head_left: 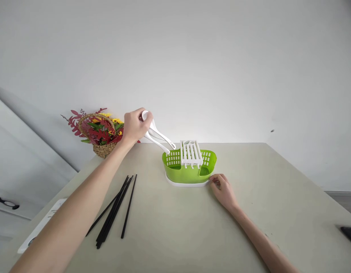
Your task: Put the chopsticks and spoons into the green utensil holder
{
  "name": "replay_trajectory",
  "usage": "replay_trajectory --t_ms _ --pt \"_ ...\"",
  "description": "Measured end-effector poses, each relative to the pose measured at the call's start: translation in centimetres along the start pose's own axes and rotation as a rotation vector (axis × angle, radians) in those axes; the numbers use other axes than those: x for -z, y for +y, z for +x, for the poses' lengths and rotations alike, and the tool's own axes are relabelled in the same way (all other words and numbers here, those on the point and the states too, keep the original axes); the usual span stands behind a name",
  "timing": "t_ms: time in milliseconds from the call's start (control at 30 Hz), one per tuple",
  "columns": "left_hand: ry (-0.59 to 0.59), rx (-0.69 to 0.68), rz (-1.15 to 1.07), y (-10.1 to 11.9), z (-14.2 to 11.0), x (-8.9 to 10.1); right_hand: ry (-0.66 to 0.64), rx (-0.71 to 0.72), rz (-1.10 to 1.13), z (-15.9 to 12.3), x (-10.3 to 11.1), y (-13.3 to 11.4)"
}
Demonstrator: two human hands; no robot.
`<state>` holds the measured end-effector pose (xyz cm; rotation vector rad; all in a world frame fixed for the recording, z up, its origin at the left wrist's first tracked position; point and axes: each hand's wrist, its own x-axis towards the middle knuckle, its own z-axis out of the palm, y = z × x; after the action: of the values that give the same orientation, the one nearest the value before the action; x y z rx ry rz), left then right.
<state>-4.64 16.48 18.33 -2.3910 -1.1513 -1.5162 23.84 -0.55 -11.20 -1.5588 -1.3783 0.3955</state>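
My left hand (138,124) is closed around the bowl ends of white soup spoons (160,133), at least two of them. Their handles slant down to the right, the tips just over the left rim of a green cutlery drainer (182,175). A white slotted rack (190,153) lies across the drainer's middle, and a white base tray (187,184) shows beneath. Low on the drainer's right end, my right hand (223,191) grips the edge with curled fingers, thumb and forefinger close together. My left palm and fingers hide part of the spoons.
Black chopsticks (114,212) lie in a loose bundle at the left, with a single chopstick (129,206) beside them. Behind my left arm stands a wicker basket (103,149) of artificial flowers. A white object (43,227) sits at the table's left edge, and a wall rises behind.
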Motion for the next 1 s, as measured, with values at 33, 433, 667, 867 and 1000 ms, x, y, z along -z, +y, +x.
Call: replay_trajectory --t_ms 33,433,667,867,1000 --pt "0.008 0.036 -0.003 -0.4 0.0 0.5 -0.001 -0.001 0.0 0.0 0.0 0.0" --pt "-0.132 0.363 0.118 -7.4 -4.4 5.3 -0.009 -0.006 -0.021 -0.2 0.3 0.2" --pt "-0.386 0.349 0.119 -8.6 -8.1 5.1 -0.008 -0.007 -0.027 -0.3 0.3 0.0" --pt "-0.616 0.338 0.088 -8.4 -11.3 3.4 -0.009 -0.005 -0.023 -0.3 0.3 0.1" --pt "-0.696 0.341 0.063 -8.3 -12.9 2.2 -0.008 -0.004 -0.02 -0.3 0.3 0.2"
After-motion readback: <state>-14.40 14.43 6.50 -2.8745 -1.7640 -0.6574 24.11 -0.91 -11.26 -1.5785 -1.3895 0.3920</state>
